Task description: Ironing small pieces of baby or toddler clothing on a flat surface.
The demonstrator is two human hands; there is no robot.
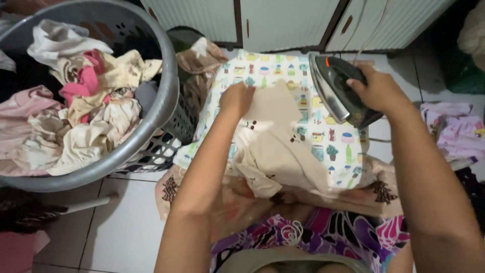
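My left hand (236, 98) presses down on a beige garment (283, 136) with small dark cherry prints, fingers curled on its far edge. The garment lies on a white patterned cloth (283, 68) spread over the floor. My right hand (380, 91) grips the handle of a dark grey clothes iron (336, 86), which is tilted with its soleplate facing left, at the right edge of the patterned cloth. A cord runs up from the iron toward the cabinets.
A large grey laundry basket (156, 108) full of pale and pink clothes stands at the left. White cabinet doors (283, 20) line the back. Folded pink clothes (457, 129) lie at the right. A brown printed blanket (384, 194) lies under the cloth on white tiles (126, 227).
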